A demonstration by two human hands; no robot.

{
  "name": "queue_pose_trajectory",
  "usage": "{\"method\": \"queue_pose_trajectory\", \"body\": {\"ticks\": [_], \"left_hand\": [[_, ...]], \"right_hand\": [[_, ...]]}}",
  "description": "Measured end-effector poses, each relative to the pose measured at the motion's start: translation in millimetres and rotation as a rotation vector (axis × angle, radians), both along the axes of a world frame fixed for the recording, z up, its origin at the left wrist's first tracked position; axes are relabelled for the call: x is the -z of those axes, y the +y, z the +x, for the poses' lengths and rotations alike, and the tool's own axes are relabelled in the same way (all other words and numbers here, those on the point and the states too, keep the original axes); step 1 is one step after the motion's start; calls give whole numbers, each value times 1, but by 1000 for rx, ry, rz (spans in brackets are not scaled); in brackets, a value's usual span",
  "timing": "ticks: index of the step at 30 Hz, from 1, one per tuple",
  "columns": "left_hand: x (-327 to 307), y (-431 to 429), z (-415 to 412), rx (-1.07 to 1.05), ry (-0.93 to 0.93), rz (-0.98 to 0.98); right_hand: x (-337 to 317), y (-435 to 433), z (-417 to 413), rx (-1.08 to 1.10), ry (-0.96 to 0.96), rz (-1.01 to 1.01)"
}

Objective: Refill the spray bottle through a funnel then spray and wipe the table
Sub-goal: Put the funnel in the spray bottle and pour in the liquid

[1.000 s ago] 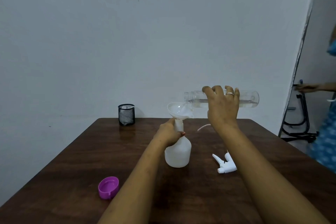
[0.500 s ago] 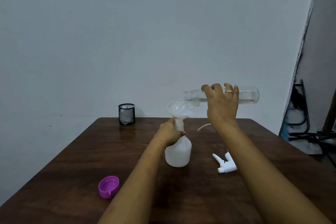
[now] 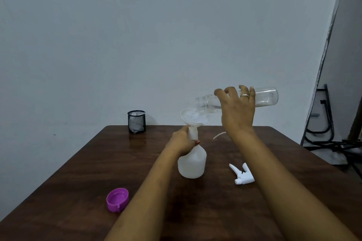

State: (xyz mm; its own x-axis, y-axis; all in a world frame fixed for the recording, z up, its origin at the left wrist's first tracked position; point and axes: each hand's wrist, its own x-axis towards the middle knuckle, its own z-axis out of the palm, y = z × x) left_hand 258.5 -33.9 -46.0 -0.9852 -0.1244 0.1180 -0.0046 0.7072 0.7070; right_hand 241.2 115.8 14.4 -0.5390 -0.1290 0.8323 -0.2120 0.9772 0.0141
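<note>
A white translucent spray bottle (image 3: 193, 164) stands upright mid-table with a white funnel (image 3: 193, 118) in its neck. My left hand (image 3: 182, 142) grips the bottle's neck and the funnel stem. My right hand (image 3: 237, 109) holds a clear plastic bottle (image 3: 264, 98) tipped almost flat, base raised slightly, its mouth over the funnel bowl. A little water lies along the clear bottle's lower side and water sits in the funnel. The white spray trigger head (image 3: 242, 175) lies on the table to the right of the spray bottle, its thin dip tube (image 3: 218, 135) reaching behind my right wrist.
A purple cap (image 3: 117, 199) lies open side up at the front left of the dark wooden table (image 3: 78, 172). A black mesh cup (image 3: 136, 122) holding something white stands at the back left edge. A folded black metal frame (image 3: 321, 123) leans by the wall at right.
The clear bottle's base has tipped slightly higher and less water remains inside. A person seen at the right edge one second ago is gone. My left hand has stayed put.
</note>
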Motion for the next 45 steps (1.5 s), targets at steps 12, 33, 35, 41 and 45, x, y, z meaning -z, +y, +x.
{"method": "queue_pose_trajectory", "body": {"ticks": [12, 33, 35, 41, 45], "left_hand": [[-1, 0, 1, -1, -3, 15], [-2, 2, 3, 3, 0, 13], [-2, 2, 4, 3, 2, 12], [-3, 3, 4, 2, 11, 20], [-2, 3, 3, 3, 10, 31]], "right_hand": [[1, -3, -6, 3, 125, 12], [-3, -5, -18, -17, 394, 82], [-3, -6, -18, -17, 445, 85], [-5, -9, -15, -18, 507, 90], [-5, -10, -14, -3, 413, 114]]}}
